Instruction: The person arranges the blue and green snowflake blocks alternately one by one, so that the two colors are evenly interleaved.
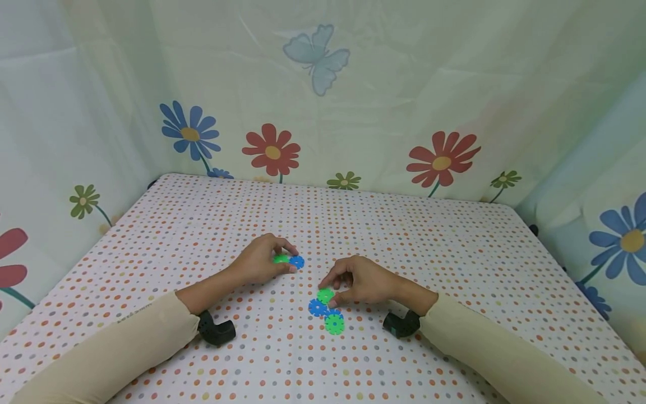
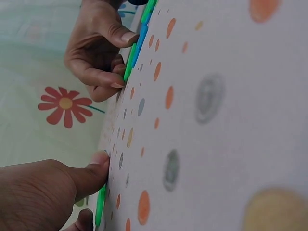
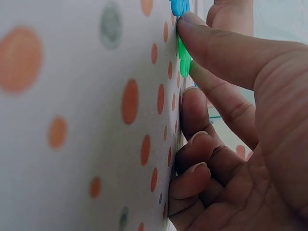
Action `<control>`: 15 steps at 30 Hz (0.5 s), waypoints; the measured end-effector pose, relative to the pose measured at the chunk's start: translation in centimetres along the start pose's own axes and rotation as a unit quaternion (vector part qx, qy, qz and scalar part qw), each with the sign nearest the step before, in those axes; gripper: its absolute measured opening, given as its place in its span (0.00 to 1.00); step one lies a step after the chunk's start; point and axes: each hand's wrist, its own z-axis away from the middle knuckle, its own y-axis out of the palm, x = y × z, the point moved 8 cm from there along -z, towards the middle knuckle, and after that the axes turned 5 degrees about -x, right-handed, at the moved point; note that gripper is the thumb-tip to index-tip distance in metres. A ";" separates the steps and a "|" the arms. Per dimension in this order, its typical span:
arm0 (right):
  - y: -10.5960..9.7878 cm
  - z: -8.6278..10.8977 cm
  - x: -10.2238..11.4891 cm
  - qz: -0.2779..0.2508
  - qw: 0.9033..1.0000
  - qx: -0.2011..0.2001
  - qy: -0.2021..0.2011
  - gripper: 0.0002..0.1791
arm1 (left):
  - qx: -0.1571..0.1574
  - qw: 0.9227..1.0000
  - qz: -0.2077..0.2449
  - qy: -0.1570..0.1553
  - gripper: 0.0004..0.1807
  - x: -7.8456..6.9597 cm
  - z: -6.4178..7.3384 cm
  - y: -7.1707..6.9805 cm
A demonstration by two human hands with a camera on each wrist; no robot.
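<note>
My left hand lies low over the table, its thumb and index finger around a blue notched plastic disc. A green notched disc adjoins the blue one, partly hidden under those fingers. To the right and nearer, my right hand pinches a green notched disc between thumb and index finger; its other fingers curl in toward the palm. That disc adjoins a blue disc. Beside the right thumb, another blue disc lies partly covered by a nearer green disc.
A white tablecloth with colored dots covers the table. Behind it hangs a curtain printed with flowers and a butterfly, with more cloth at both sides. Dark wrist devices sit at both cuffs.
</note>
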 end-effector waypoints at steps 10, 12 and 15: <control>0.0 0.0 0.0 0.024 1.000 -0.001 -0.002 0.15 | 0.002 1.000 -0.001 0.003 0.15 0.0 0.0 0.1; 0.0 0.1 0.0 0.030 1.000 -0.004 -0.002 0.15 | 0.002 1.000 -0.001 0.004 0.15 0.0 0.0 0.1; 0.0 0.1 0.0 0.032 0.999 -0.006 -0.003 0.15 | 0.002 1.000 -0.002 0.003 0.15 -0.1 0.0 0.1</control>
